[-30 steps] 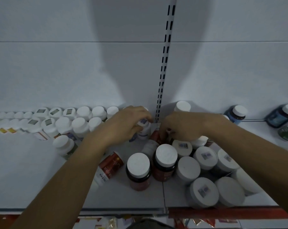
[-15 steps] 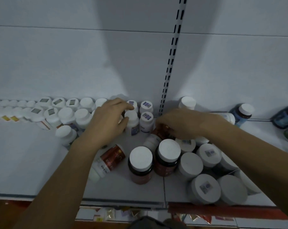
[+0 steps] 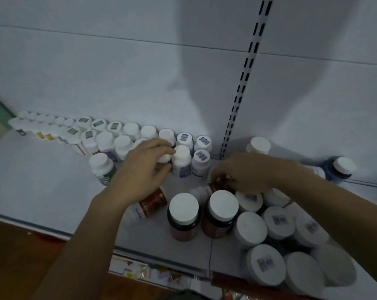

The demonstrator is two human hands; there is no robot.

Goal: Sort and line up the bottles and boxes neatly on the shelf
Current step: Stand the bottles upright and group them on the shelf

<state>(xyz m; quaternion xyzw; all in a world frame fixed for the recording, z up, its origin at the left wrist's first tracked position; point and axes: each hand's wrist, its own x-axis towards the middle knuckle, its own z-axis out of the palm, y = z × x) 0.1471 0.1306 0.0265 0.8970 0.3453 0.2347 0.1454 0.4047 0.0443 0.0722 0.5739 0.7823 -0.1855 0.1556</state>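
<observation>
Honestly, this spot looked risky. The left hand [image 3: 144,167] had its grip curled round a small bottle [image 3: 164,158] at the end of the row [image 3: 127,144], touching its neighbours, so one nudge could've toppled them like dominoes. The right hand [image 3: 248,172] had its grip pinching a red bottle [image 3: 214,186] lying sideways mid-shelf [image 3: 42,187], and dragging it could've bumped the jars [image 3: 250,229] just beside. Bottles were white-capped, some sticker-topped, and the right-side pile looked unsorted.

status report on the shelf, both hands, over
Left hand gripping small white-capped bottle in second row. Right hand pinching toppled red-label bottle. Second toppled bottle lying under left wrist, large white-lidded jars crowding right.
</observation>
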